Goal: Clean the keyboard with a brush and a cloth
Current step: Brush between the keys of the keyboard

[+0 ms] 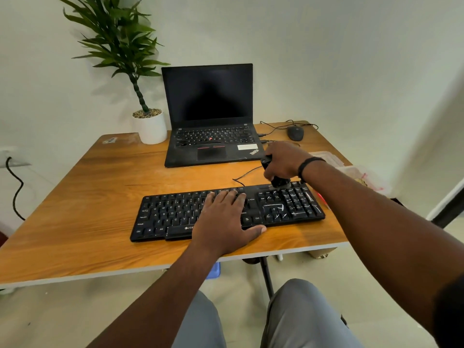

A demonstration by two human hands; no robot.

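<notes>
- Black keyboard (175,217) lies on the wooden worktop (75,209), near its front edge, slightly angled w/ the right end further back
- Left hand (226,217) rests flat on the keyboard's middle-right key area, fingers straight & spread over the keys, thumb stretched out along the front edge toward the right; it grips nothing
- Right hand (283,162) is curled round a dark brush (277,180), held roughly upright, handle top poking out above the fist
- Brush bristle end touches the keyboard's back edge, just above the numpad block on the right
- White streaks/marks show on the nav keys & numpad area (288,204); can't tell what they are
- Dark band (310,164) sits on the right wrist
- Keyboard's thin cable (247,173) loops behind it toward the laptop
- Open black laptop (211,116) stands behind the keyboard, screen dark, apart from it
- Black mouse (295,133) at the back right of the worktop, cable trailing beside it
- White pot w/ green plant (150,126) just left of the laptop, at the back
- Pale cloth-like thing (326,156) lies on the worktop's right side, partly hidden behind the right forearm; too unclear to say more
- Person's grey-trousered knees (301,317) show below the worktop's front edge
</notes>
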